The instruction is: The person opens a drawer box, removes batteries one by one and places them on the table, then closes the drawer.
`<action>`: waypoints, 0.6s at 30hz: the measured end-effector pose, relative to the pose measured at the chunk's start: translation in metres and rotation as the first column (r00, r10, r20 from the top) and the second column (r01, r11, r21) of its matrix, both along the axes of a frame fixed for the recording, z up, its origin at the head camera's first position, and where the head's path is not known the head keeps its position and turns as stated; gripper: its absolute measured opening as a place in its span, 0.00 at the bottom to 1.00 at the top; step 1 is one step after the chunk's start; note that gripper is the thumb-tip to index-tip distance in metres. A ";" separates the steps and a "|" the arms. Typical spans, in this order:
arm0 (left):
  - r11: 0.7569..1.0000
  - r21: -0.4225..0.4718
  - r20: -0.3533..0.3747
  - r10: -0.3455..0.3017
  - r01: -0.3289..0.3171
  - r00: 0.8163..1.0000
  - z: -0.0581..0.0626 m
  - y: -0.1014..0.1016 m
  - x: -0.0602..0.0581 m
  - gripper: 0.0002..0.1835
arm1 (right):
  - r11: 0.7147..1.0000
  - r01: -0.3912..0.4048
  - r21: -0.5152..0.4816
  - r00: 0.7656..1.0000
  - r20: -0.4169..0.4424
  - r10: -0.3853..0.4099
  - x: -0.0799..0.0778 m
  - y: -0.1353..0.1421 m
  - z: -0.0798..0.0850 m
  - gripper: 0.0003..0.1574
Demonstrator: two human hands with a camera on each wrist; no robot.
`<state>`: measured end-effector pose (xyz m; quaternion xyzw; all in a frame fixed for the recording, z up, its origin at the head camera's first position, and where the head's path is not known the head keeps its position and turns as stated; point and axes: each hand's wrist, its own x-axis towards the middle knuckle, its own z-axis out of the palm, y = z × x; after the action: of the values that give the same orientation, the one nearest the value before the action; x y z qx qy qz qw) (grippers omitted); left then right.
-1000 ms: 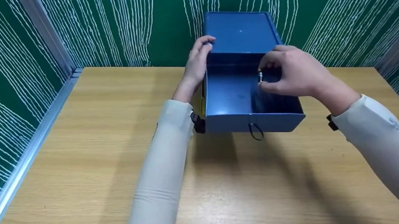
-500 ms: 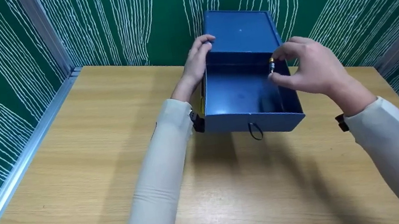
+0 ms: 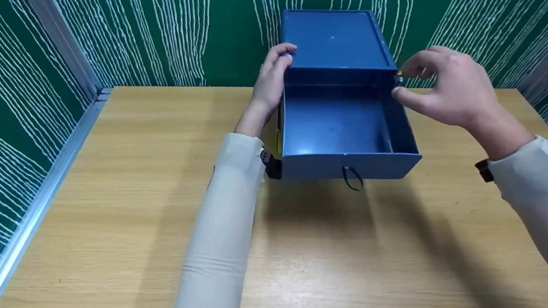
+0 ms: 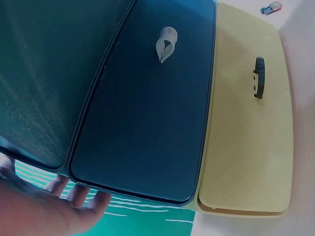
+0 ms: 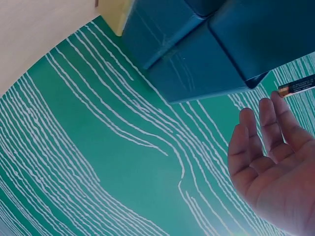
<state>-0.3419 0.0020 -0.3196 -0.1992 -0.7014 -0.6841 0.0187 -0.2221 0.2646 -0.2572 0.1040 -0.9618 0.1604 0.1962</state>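
A blue drawer (image 3: 334, 118) with a dark loop pull stands pulled out of the top of a blue drawer cabinet (image 3: 335, 39). My left hand (image 3: 269, 81) holds the cabinet's upper left edge, fingers bent over its top. Between thumb and fingertips, my right hand (image 3: 451, 84) pinches a small battery (image 3: 399, 78) at the drawer's right rim. In the right wrist view the battery (image 5: 298, 87) shows a dark body and a copper-coloured end. The left wrist view has a dark blue front (image 4: 140, 108) with a pale loop beside a yellow front (image 4: 248, 118) with a dark handle.
The cabinet stands on a wooden table (image 3: 153, 221) against a green wall (image 3: 228, 30) with white wavy lines. A metal rail (image 3: 34, 222) runs along the table's left side. A small blurred object (image 4: 271, 8) lies at the top of the left wrist view.
My right hand has moved right with the battery, from above the drawer's inside to its right rim. My left hand stays on the cabinet.
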 end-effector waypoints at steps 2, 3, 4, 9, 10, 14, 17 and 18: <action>1.000 -0.004 0.001 -0.002 0.002 1.000 0.000 0.000 0.000 0.14 | 1.000 0.015 -0.007 1.000 0.002 -0.015 -0.001 0.003 -0.001 0.26; 1.000 -0.006 0.004 -0.003 0.003 1.000 0.000 0.000 0.001 0.14 | 1.000 0.025 -0.012 1.000 0.006 -0.025 -0.001 0.005 -0.001 0.27; 1.000 -0.007 0.007 -0.006 0.006 1.000 0.001 -0.001 0.002 0.14 | 0.999 0.035 -0.015 0.999 0.010 -0.035 -0.001 0.007 -0.001 0.27; 1.000 0.012 0.015 -0.020 0.019 1.000 0.012 -0.003 0.013 0.15 | 0.997 0.076 -0.020 0.997 0.018 -0.076 -0.003 0.017 -0.004 0.28; 1.000 0.013 0.013 -0.019 0.019 1.000 0.014 -0.004 0.016 0.16 | 0.996 0.082 -0.024 0.996 0.024 -0.082 -0.003 0.019 -0.006 0.28; 1.000 0.007 0.015 -0.014 0.014 1.000 0.019 -0.004 0.024 0.16 | 0.995 0.092 -0.039 0.995 0.043 -0.090 -0.005 0.025 -0.014 0.29; 1.000 0.008 0.021 -0.015 0.014 1.000 0.016 -0.003 0.021 0.16 | 0.994 0.098 -0.045 0.994 0.056 -0.096 -0.005 0.029 -0.020 0.29; 1.000 0.008 0.023 -0.015 0.015 1.000 0.015 -0.003 0.020 0.15 | 0.994 0.102 -0.044 0.993 0.060 -0.099 -0.005 0.030 -0.022 0.28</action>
<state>-0.3218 -0.0008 -0.3045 -0.1966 -0.6974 -0.6892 0.0064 -0.2276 0.2947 -0.2789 0.0463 -0.9670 0.1760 0.1785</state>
